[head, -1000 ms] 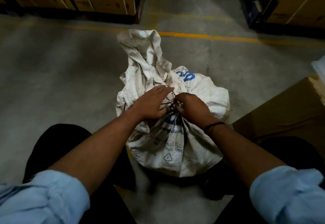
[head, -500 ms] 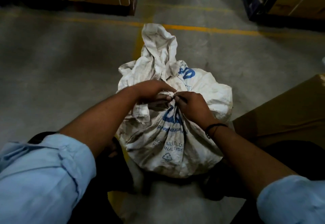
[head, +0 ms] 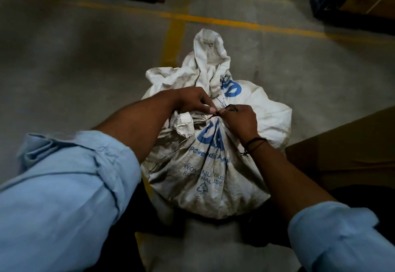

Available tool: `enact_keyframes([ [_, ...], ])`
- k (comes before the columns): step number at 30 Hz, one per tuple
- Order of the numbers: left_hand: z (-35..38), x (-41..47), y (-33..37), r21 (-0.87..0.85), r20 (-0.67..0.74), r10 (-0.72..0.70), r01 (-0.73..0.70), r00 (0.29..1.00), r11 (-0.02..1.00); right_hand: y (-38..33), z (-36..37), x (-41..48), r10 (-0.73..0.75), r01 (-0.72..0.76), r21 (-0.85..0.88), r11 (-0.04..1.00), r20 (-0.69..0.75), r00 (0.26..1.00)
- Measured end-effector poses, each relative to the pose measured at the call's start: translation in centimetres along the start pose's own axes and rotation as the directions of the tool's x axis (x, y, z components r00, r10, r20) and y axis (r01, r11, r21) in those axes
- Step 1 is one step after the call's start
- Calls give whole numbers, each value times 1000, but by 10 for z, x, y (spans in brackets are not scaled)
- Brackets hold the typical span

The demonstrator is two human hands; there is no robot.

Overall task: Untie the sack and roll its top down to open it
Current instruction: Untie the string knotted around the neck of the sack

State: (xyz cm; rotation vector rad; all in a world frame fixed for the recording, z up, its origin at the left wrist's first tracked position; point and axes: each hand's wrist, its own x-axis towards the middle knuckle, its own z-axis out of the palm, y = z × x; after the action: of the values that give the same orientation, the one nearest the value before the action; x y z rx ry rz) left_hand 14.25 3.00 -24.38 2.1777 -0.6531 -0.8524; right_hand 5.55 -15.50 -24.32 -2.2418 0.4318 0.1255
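Forearms angled inward, left hand (head: 192,100) and right hand (head: 240,121) meet, fingers (head: 205,106) pinching the dark tie (head: 216,114) on the crumpled white woven sack (head: 209,175), twelve o'clock on the concrete floor (head: 85,68).

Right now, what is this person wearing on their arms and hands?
Light blue shirt sleeves, both rolled up with creased cuffs: the left sleeve and the right sleeve. The forearms below are bare. The left hand and right hand have no gloves. A thin black thread band circles the right wrist.
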Motion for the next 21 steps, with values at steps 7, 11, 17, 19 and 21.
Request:
enact_keyframes([
  [7, 7, 2, 15, 89, -62, -46, 51, 997, 995, 6, -2, 6, 37, -3, -236, 972, 139, 990],
  [11, 13, -18, 39, 259, -136, -19, 54, 991, 964, 3, -9, 2, -44, 69, -198, 978, 127, 991],
  [17, 12, -46, 120, 310, -413, -21, 162, 910, 937, 0, -17, -12, 14, 1, -89, 996, 167, 986],
  [19, 26, -66, 142, 276, -346, -114, 218, 931, 936, -5, -23, -17, 102, -95, -42, 995, 204, 974],
  [21, 48, -87, 142, 163, -245, -197, 240, 949, 957, -7, -26, -16, 142, -144, -7, 990, 209, 967],
])
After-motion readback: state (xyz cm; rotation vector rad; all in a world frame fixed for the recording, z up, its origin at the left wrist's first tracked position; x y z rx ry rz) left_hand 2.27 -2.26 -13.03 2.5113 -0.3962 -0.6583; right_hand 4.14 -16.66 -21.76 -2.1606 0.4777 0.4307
